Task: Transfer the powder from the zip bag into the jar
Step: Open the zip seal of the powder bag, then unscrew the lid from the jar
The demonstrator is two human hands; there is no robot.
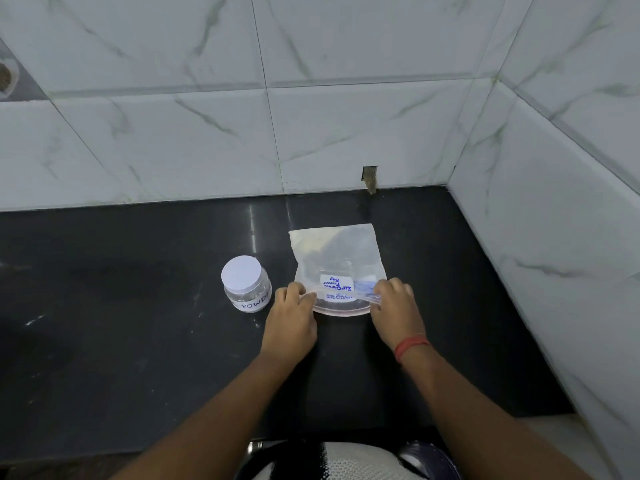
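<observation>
A clear zip bag (337, 258) with a blue-and-white label lies flat on the black counter (138, 323), its zip end toward me. My left hand (292, 315) pinches the left end of the zip strip, and my right hand (394, 306) pinches the right end. The bag's mouth near my fingers bulges a little. Pale powder shows faintly inside the bag. To the left of the bag stands a small clear jar (246, 284) with a white lid on and a label reading POWDER. The jar is apart from my left hand.
White marble-patterned tiled walls (346, 116) rise behind the counter and along its right side (554, 237), forming a corner. A small hole (370, 178) shows in the back wall at counter level. The counter's front edge runs just below my forearms.
</observation>
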